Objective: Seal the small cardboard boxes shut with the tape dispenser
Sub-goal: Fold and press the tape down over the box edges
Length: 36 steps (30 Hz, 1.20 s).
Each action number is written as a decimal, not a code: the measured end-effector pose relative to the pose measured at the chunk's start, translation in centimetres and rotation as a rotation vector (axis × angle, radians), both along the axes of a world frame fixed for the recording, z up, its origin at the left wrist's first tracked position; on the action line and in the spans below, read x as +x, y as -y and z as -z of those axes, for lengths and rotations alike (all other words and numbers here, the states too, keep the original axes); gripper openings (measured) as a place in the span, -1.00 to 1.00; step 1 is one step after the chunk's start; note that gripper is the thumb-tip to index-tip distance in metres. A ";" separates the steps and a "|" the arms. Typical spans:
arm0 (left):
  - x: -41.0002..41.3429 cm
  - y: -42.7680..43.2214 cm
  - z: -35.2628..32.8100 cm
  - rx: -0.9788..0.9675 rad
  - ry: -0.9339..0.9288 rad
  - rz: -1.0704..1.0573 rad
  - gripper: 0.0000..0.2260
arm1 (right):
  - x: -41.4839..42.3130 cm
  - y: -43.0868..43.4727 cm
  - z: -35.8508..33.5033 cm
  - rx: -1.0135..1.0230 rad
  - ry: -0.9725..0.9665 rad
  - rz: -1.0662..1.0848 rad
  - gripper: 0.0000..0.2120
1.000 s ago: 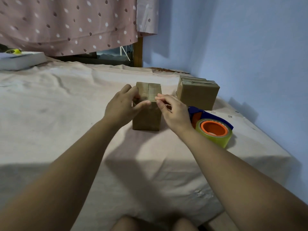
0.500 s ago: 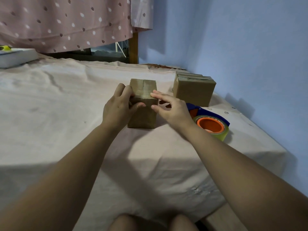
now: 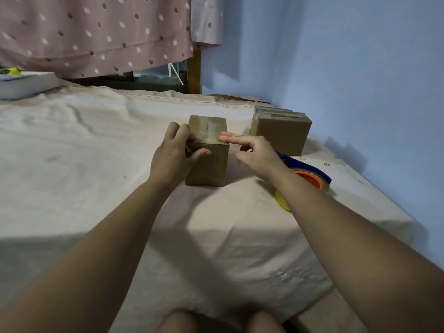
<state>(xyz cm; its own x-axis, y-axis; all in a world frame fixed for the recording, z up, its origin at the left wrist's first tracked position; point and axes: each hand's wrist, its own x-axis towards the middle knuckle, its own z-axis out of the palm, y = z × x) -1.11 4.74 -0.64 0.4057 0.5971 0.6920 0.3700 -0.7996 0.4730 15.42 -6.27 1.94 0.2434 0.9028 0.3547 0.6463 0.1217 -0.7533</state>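
Our left grip [image 3: 173,155] is clamping the small box [image 3: 207,164] toward the bed's [image 3: 96,169] right edge; our right grip [image 3: 254,152], holding nothing, is pressing one straight finger [image 3: 234,139] on the tape [image 3: 211,137]. We are needing slow, firm rubbing.

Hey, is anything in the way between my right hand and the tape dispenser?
Nothing visible is. The tape dispenser lies on the sheet just beside the right wrist, partly hidden by that forearm. The right hand is at the near box, index finger on its top edge; the other box sits farther back, off that path.
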 end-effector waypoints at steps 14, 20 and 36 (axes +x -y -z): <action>0.0 0.0 0.0 0.026 0.015 -0.008 -0.61 | -0.2 -0.5 0.2 0.140 0.230 0.096 -0.71; 0.0 0.1 0.0 0.034 0.014 -0.008 -0.62 | -0.4 -0.3 0.6 0.166 0.322 0.096 -0.61; 0.1 0.3 0.2 -0.001 0.030 -0.033 -0.63 | -2.2 -1.6 3.3 0.172 0.426 0.195 -0.46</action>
<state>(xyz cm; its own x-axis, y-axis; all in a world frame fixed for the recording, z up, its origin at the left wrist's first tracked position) -1.05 4.39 -0.83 0.3654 0.6101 0.7030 0.3817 -0.7871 0.4846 13.18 -4.71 -1.40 0.2031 0.7742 0.5994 0.9154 0.0672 -0.3970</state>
